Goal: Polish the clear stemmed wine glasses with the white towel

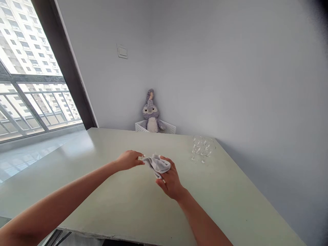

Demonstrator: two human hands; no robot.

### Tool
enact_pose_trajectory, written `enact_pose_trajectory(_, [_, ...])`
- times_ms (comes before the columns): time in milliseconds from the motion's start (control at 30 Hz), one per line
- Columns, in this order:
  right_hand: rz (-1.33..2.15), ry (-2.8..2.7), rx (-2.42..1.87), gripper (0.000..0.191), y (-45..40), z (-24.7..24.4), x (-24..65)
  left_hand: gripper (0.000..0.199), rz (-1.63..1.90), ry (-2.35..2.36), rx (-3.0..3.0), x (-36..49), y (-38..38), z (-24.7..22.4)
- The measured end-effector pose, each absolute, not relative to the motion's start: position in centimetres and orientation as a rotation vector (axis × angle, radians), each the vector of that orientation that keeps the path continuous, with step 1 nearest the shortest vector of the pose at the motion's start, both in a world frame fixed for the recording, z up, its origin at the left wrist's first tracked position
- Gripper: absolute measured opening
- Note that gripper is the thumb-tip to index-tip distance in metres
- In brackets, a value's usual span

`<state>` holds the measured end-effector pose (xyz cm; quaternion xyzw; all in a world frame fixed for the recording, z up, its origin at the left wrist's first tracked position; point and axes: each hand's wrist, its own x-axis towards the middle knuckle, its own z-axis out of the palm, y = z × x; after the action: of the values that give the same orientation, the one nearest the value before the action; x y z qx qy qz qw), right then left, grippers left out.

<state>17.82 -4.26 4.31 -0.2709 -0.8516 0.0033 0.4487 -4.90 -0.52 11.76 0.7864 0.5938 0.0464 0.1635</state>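
Observation:
Above the middle of the table, my left hand (130, 160) is closed, thumb and fingers pinching a clear glass (141, 157) of which only a small shiny bit shows. The rest of that glass is hidden by the fingers and a crumpled white-grey cloth (158, 164). My right hand (172, 179) grips the cloth from the right, with some of its fingers tucked behind the folds and the thumb pointing left below it. The cloth bunches between both hands, close to the left fingertips.
Several clear stemmed glasses (203, 147) stand grouped at the table's back right, near the wall. Behind the pale green table (123, 201), a purple-grey plush toy (151, 114) sits in a white perforated basket (170, 129) in the corner. A window is at left.

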Motion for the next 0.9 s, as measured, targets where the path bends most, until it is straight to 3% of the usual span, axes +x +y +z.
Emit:
enact_pose_trajectory(100, [-0.068, -2.14, -0.742, 0.028, -4.7, 4.0, 16.8, 0.032, 0.039, 1.567, 2.505, -2.3, -2.7, 10.6])
enact_pose_trajectory(167, [0.061, -2.119, -0.857, 0.026, -4.5, 4.0, 16.9, 0.028, -0.022, 1.502, 2.635, -1.0, -3.8, 9.6])
enact_pose_trajectory(300, [0.922, -1.87, -1.065, 0.041, -3.1, 4.0, 18.5, 0.026, 0.007, 1.28, 2.897, -0.1, -4.7, 8.0])
enact_pose_trajectory(400, [1.651, -1.405, -0.89, 0.043, -1.7, 3.9, 19.4, 0.036, 0.183, 1.223, 2.904, -0.1, -4.4, 7.5])
enact_pose_trajectory(467, [1.881, -1.059, -0.734, 0.041, -1.2, 3.8, 19.4, 0.041, 0.314, 1.299, 2.833, 0.1, -4.0, 7.5])
enact_pose_trajectory(633, [1.698, -0.666, -0.616, 0.034, -1.8, 3.7, 17.3, 0.047, 0.565, 1.611, 2.596, 2.1, -3.2, 7.1])
enact_pose_trajectory(900, [1.584, -0.886, -0.659, 0.04, -3.7, 3.1, 15.4, 0.047, 1.074, 1.653, 2.394, 6.3, -2.7, 5.4])
